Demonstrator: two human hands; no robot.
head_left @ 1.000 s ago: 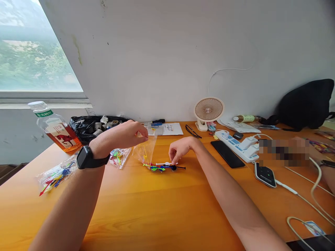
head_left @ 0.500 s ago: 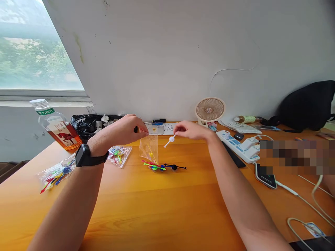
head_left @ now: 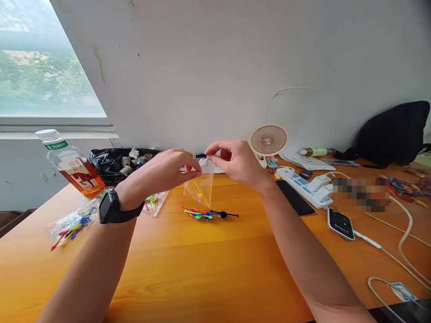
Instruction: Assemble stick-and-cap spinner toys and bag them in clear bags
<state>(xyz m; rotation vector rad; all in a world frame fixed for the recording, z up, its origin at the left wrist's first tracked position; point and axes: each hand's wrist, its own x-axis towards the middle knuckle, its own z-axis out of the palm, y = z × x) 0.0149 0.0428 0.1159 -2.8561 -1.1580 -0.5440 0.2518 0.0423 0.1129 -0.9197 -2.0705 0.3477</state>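
Observation:
My left hand [head_left: 178, 166], with a black watch on the wrist, pinches the edge of a small clear plastic bag [head_left: 207, 181]. Inside the bag a yellow arrow spinner [head_left: 200, 195] hangs low. At the bag's mouth, the closed fingers of my right hand [head_left: 232, 159] hold a white arrow spinner [head_left: 204, 161], mostly hidden against the plastic. Below the bag, red, green and blue arrow spinners [head_left: 198, 216] lie in a small pile on the table, beside a black arrow spinner [head_left: 223, 215].
Filled bags of coloured spinners [head_left: 74, 226] lie left, near a tilted-looking drink bottle [head_left: 76, 166] and a black plastic bag [head_left: 104, 163]. To the right are a fan [head_left: 268, 140], a power strip [head_left: 305, 186], a phone-like device [head_left: 340, 223], cables and a black backpack [head_left: 393, 134].
My right hand has moved left with the white spinner, from beside the bag to its mouth. The bag has shifted slightly right. Coloured pieces now show at the far right.

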